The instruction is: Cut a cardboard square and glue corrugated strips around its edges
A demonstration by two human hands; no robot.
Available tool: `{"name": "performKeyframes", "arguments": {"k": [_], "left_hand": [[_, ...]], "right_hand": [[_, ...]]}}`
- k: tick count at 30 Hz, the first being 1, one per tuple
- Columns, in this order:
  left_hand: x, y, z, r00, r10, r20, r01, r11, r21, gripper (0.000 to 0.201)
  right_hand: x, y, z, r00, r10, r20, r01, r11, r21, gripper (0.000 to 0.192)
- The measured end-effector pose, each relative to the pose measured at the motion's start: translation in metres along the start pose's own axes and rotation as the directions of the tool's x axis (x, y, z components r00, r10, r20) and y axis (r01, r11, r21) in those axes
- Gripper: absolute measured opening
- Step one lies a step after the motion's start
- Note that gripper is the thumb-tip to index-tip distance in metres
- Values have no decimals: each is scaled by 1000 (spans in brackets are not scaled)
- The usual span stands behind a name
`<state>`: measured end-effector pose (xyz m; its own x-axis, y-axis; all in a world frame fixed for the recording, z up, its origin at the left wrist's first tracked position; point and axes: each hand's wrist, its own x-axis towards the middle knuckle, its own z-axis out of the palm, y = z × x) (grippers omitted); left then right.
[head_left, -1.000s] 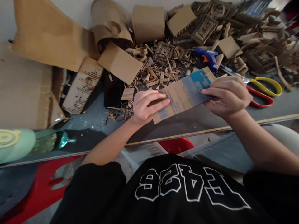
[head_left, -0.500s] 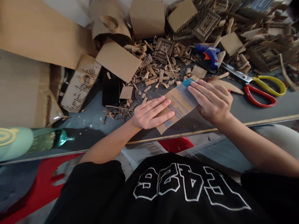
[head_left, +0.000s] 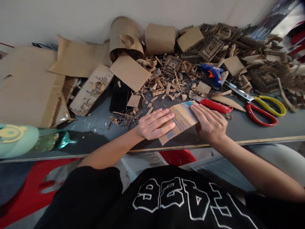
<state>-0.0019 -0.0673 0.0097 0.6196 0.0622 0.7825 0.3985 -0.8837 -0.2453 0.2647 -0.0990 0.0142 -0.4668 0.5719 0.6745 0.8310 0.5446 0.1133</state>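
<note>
We see even, soft light from above, bright on the pale wall at twelve o'clock and dimmer under the grey table edge (head_left: 262, 140). Shadows are faint beneath the printed brown cardboard piece (head_left: 181, 120). A green glossy blur at nine o'clock carries glare. The wide lens bends the edges, and the corners at two and ten o'clock smear; the centre stays sharp

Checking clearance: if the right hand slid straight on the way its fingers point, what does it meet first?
Right hand lies flat on the printed cardboard piece, fingers pointing up-left. Past the card edge it would probably meet loose cardboard scraps first; depth is unclear.
</note>
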Motion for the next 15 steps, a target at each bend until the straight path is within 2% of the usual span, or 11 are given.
{"name": "performKeyframes", "arguments": {"k": [4, 6, 8, 9, 10, 12, 14, 15], "left_hand": [[-7, 4, -3, 1000, -28, 9, 28, 999, -30, 19], [-11, 5, -4, 997, -78, 19, 80, 990, -115, 23], [-14, 4, -4, 975, -195, 105, 217, 934, -283, 29], [-15, 3, -4, 944, -277, 182, 327, 865, -380, 29], [-14, 1, -2, 895, -358, 267, 444, 768, -461, 27], [-12, -2, 4, 754, -529, 389, 654, 550, -519, 22], [-8, -5, 12, 577, -717, 391, 780, 341, -525, 27], [-6, -5, 16, 482, -791, 376, 799, 221, -560, 33]], "right_hand": [[-6, -9, 2, 998, 48, 43, -49, 999, 21, 50], [-7, -14, 3, 997, 74, 30, -76, 996, 49, 49], [-5, -17, 3, 995, 102, 14, -103, 991, 86, 46], [-3, -17, 2, 993, 117, 15, -118, 988, 99, 43], [0, -15, 2, 991, 128, 24, -130, 985, 109, 38], [8, -5, 1, 989, 140, 41, -144, 980, 139, 26], [15, 11, 0, 980, 195, 42, -199, 957, 209, 21], [18, 19, 0, 964, 266, 30, -264, 928, 263, 31]]}}
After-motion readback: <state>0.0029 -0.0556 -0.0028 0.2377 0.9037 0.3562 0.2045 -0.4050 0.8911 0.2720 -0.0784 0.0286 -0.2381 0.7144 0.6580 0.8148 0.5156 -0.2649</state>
